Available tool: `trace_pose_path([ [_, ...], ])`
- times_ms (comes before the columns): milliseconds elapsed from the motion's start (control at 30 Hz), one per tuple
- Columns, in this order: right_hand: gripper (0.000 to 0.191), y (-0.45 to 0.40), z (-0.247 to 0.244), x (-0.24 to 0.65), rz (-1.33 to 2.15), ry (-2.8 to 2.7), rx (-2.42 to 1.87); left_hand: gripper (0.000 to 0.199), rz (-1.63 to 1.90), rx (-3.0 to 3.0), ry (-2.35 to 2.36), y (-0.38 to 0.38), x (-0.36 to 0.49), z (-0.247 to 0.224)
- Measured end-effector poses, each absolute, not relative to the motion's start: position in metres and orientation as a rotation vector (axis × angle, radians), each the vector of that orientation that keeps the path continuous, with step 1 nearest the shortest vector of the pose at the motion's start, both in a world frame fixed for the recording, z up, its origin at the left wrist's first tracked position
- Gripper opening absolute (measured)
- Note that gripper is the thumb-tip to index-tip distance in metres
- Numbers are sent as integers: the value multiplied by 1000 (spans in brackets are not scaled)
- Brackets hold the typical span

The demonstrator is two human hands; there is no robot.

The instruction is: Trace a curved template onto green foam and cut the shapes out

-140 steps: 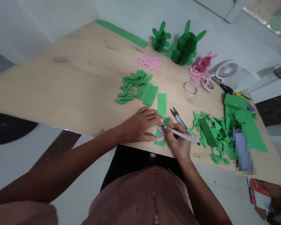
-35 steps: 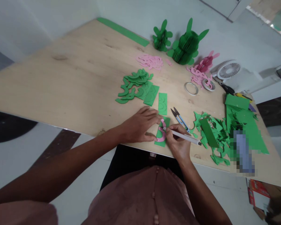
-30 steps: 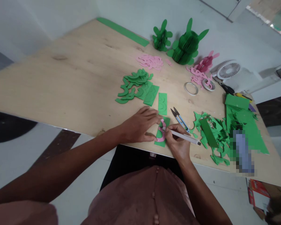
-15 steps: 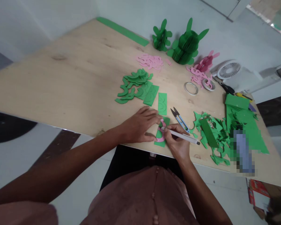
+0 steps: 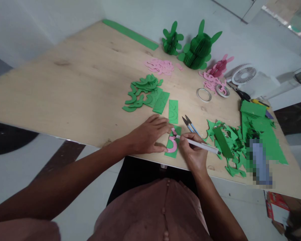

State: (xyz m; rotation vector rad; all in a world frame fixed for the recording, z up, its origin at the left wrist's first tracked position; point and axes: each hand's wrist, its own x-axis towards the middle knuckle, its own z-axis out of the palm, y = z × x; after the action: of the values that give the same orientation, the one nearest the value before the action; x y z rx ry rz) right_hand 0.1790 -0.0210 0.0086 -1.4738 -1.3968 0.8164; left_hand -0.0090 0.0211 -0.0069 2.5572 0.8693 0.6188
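Observation:
A pink curved paper shape (image 5: 172, 146) lies on a green paper rectangle (image 5: 174, 154) near the table's front edge. My left hand (image 5: 150, 134) rests on the table with fingers spread, its fingertips touching the left side of the pink shape. Pinched in my right hand (image 5: 194, 150) is a white pen (image 5: 203, 145), its tip at the upper right part of the pink shape. Just above lies another green rectangle (image 5: 173, 111) with curved outlines on it. Blue-handled snips (image 5: 190, 124) lie behind my right hand, their handles partly hidden.
Green cutouts (image 5: 145, 85) and pink cutouts (image 5: 160, 66) lie further back. Green scraps (image 5: 228, 140) spread on the right beside green sheets (image 5: 253, 108). Paper figures (image 5: 198, 50), tape rolls (image 5: 204, 95) and a white fan (image 5: 243, 74) are near the wall.
My right hand and the pen have shifted slightly right, uncovering more of the pink shape and covering the snips' handles. My left hand holds its place.

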Motion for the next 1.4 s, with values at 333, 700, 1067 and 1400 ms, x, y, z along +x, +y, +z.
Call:
trace_pose_path([
  [333,8,-20,8,180,807,-1366,-1505,43,618,2561,861,22,-9,-4],
  [700,7,-20,7,179,802,-1397,-1508,44,609,2569,850,22,-10,-6],
  [1067,8,-20,10,177,757,-1451,-1515,43,614,2566,849,22,-10,-5],
  [1400,6,-19,6,179,715,-1466,-1536,44,623,2558,848,22,-10,-5],
])
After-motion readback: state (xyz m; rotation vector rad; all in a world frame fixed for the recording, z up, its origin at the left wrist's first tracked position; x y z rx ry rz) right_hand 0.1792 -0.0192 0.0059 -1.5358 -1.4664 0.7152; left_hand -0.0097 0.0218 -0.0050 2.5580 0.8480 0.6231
